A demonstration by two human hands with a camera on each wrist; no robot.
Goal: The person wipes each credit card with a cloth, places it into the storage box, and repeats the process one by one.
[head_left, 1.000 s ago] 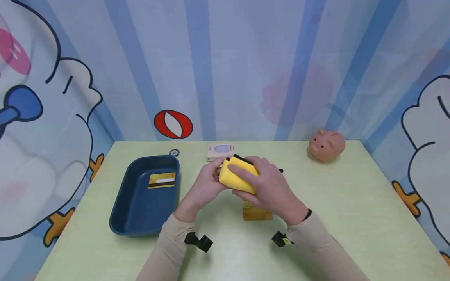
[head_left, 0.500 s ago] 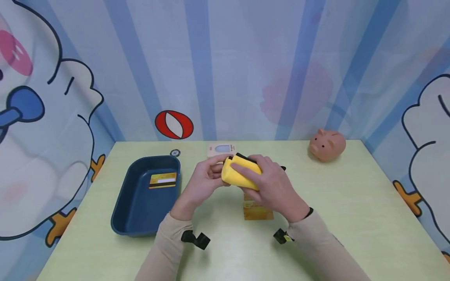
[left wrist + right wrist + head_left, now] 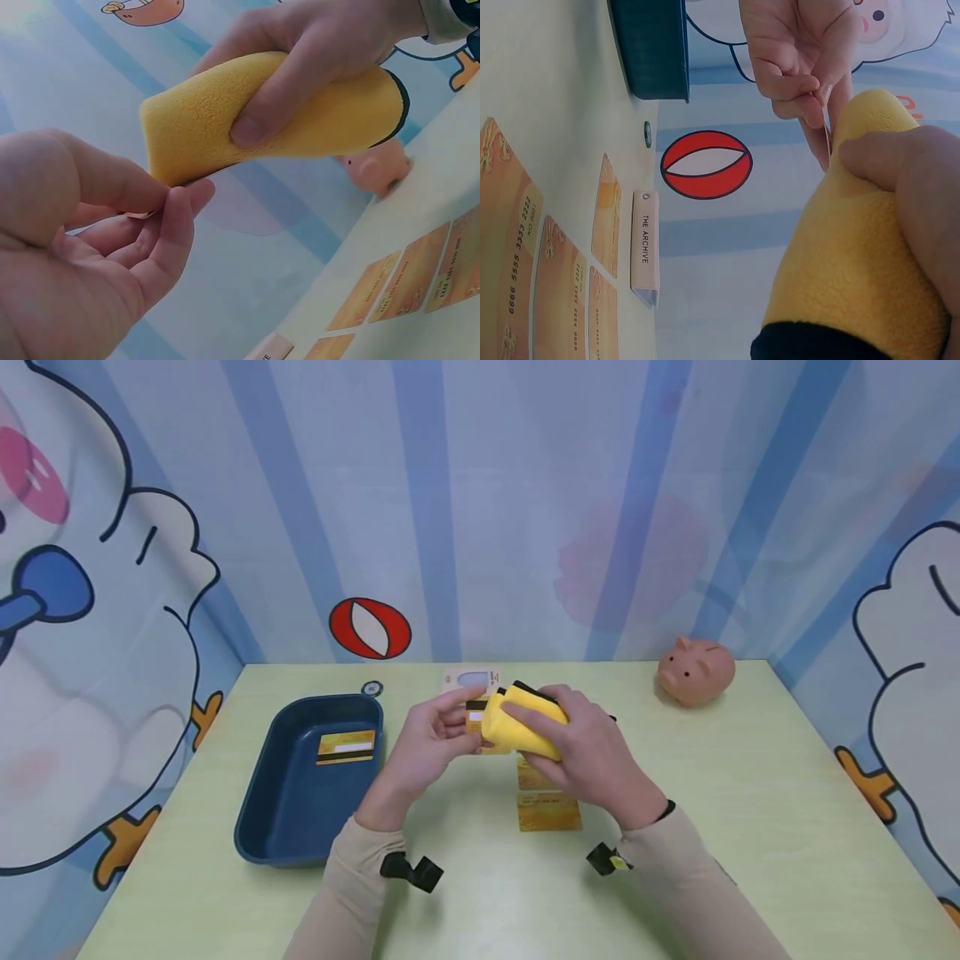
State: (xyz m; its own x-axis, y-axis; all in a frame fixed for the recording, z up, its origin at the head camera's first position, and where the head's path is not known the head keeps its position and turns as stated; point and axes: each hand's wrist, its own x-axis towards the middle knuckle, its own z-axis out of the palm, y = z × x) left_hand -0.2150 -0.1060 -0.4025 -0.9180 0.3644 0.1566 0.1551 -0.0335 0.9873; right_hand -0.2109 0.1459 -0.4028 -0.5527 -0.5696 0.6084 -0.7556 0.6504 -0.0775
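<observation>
L hand (image 3: 431, 739) now farther from ylw pouch (image 3: 510, 732) (gold card (image 3: 475, 717) btwn)

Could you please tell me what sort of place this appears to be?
Probably a staged tabletop set, though I can't be certain: a cartoon-printed backdrop rises behind the pale table, where a blue tray and piggy bank are set out.

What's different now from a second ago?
The soft yellow cloth bundle with black trim, held in the right grip, moved slightly right, while the left grip drew slightly left. A gold rectangular card with a black stripe, hidden before, now shows between them, pinched by the left grip. The rectangular blue tray and rounded pink piggy bank stayed put.
</observation>
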